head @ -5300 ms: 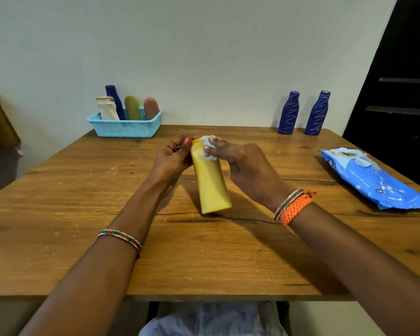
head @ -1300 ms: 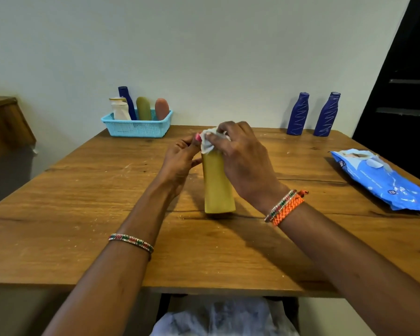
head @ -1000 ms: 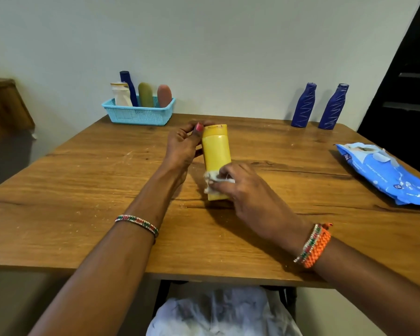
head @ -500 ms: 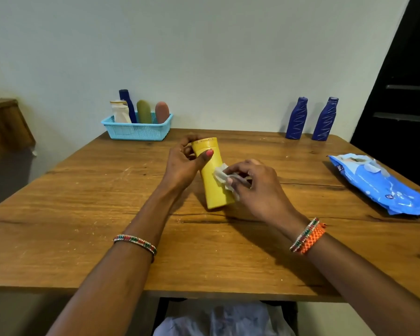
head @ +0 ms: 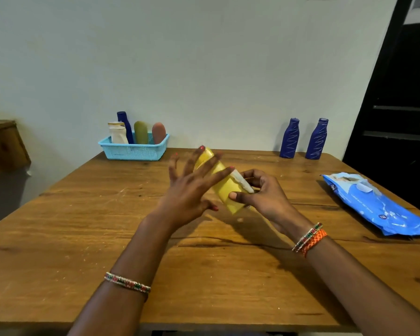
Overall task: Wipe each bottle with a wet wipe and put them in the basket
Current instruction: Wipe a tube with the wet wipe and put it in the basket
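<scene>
A yellow bottle is tilted above the middle of the wooden table, its top leaning away to the left. My right hand grips its lower end, with a white wet wipe pressed against the bottle's side under the fingers. My left hand is in front of the bottle with fingers spread straight, fingertips lying across its upper part. A light blue basket at the back left holds several bottles. Two dark blue bottles stand at the back right by the wall.
A blue pack of wet wipes lies near the table's right edge. A wooden piece of furniture stands off to the left. A dark doorway is at the right.
The bottle went from standing upright to tilted and lifted. My left hand let go of its top and spread its fingers. My right hand now holds the bottle's lower end with the wipe.
</scene>
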